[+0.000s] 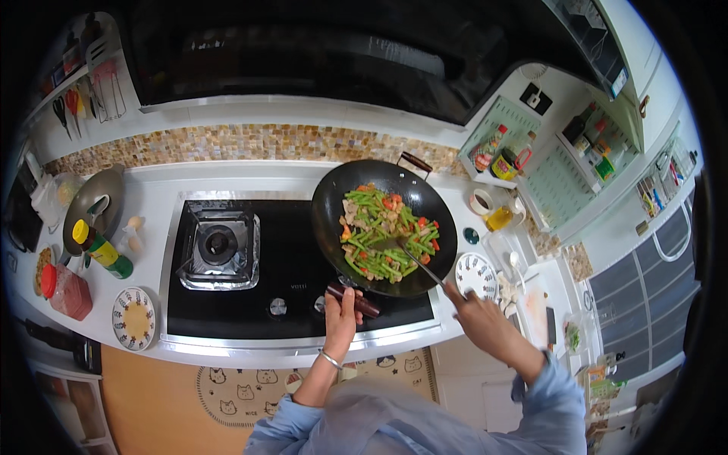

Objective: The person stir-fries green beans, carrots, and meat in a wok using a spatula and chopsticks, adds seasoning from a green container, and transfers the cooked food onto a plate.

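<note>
A black wok (330, 239) sits over the right side of the gas hob. Chopped green beans (369, 199), meat pieces and red pepper bits are spread over its base. My left hand (341, 318) is closed around the near wooden handle (367, 306) of the wok. In my right hand (483, 318) is the shaft of a metal spatula (424, 266), whose head is in the food and partly hidden by it. At the far rim stands a second, looped handle (417, 162). The burner beneath the wok is hidden.
Left of the hob (301, 318) are a patterned plate (135, 335), a yellow-capped bottle (102, 247), a red-lidded jar (68, 293), eggs (135, 222) and a grey pan (108, 187). To the right are a patterned plate (475, 276), an oil jug (499, 218) and a knife (550, 327).
</note>
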Demonstrator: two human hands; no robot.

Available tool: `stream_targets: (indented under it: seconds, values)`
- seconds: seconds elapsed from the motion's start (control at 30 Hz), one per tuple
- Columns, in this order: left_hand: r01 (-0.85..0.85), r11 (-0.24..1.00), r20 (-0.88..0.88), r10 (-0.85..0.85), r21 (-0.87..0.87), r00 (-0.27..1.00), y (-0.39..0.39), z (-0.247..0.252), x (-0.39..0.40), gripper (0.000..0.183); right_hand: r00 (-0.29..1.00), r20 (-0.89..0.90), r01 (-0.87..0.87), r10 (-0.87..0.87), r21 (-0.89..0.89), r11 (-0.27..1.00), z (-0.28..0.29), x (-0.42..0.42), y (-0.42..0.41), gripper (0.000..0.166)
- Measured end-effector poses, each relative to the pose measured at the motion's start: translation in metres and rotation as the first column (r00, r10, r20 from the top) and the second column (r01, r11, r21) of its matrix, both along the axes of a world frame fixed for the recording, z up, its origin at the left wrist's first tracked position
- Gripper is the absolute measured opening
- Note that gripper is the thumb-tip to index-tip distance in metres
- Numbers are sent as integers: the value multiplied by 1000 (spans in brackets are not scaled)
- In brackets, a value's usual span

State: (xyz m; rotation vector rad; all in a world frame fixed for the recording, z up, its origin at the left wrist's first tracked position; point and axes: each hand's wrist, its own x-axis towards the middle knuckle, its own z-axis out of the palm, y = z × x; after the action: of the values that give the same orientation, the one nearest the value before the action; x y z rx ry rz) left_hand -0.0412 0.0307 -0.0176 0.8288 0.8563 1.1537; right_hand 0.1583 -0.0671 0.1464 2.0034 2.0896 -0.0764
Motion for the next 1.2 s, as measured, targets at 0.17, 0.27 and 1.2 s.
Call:
stream_targets:
  seconds: [0.17, 0.27, 1.2]
  values:
    - [85, 996, 32, -85, -8, 996, -1, 7, 0, 27, 972, -131, -215, 192, -189, 958, 7, 80, 92, 49]
    - [29, 1000, -46, -28, 11, 999, 2, 3, -8, 28, 960, -160, 166, -231, -341, 925, 102, 45, 125, 50]
    - [4, 1000, -34, -3, 26, 999, -2, 2, 0, 28, 922, 386, 105, 34, -333, 937, 145, 43, 189, 28]
